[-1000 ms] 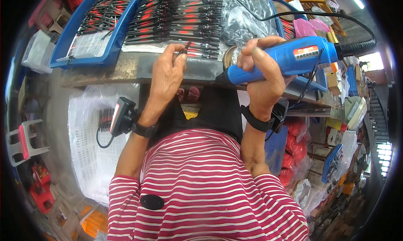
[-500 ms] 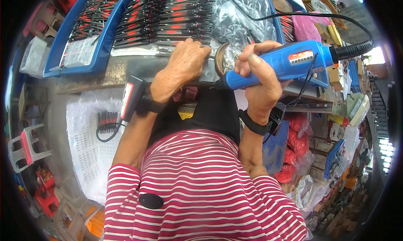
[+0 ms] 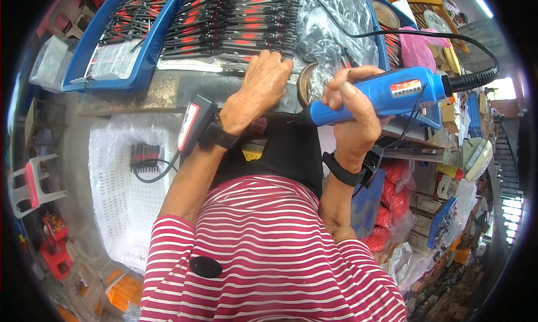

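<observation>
My left hand (image 3: 259, 91) is closed, knuckles up, at the near edge of the bench. Its fingertips are hidden, so whatever they pinch cannot be made out. Just beyond it lie stacked rows of slim black tools (image 3: 260, 26) with red-marked handles. My right hand (image 3: 358, 112) grips a blue electric screwdriver (image 3: 388, 95), held nearly level with its dark tip pointing left, toward the bench edge below my left hand. A black cable (image 3: 473, 82) leaves its back end. Between the hands sits a brown round-rimmed dish (image 3: 306, 85), partly covered.
Clear plastic bags (image 3: 330, 28) lie beyond the dish. A blue bin (image 3: 72, 85) with more tools stands at the left. Below the bench on the left is a plastic-lined white basket (image 3: 120, 210). Red bagged items (image 3: 386, 215) sit at the lower right. The cable loops over the right side.
The whole view has shifted slightly, so bench and hands appear farther right. Against the bench both hands have hardly moved, and the right still grips the electric screwdriver.
</observation>
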Demonstrator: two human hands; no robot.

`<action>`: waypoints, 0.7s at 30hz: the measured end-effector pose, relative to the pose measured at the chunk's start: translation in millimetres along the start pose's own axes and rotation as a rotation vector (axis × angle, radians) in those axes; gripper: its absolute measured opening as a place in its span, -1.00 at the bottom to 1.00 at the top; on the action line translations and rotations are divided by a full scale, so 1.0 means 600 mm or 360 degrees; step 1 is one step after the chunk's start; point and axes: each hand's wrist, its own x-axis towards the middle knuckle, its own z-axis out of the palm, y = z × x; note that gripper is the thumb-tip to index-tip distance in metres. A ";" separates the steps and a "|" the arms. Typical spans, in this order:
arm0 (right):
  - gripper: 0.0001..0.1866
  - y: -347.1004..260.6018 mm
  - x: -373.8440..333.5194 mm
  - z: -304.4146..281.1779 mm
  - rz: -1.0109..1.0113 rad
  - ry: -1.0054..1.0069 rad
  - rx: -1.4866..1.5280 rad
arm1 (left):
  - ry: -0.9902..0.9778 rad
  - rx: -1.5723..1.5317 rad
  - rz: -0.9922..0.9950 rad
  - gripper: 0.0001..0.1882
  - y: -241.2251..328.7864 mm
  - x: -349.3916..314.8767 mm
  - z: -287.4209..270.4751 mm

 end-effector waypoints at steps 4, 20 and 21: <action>-0.73 -0.002 0.001 0.000 0.0021 0.0042 0.0053 | 0.0021 0.0138 -0.0049 -0.78 0.009 0.001 -0.012; -0.76 0.001 0.008 0.016 -0.0011 0.0076 0.0301 | 0.0652 -0.1720 -0.0868 -0.81 0.050 -0.039 -0.171; -0.76 0.002 0.008 0.020 -0.0005 0.0061 0.0338 | 0.0657 -0.1979 -0.0932 -0.79 0.053 -0.052 -0.168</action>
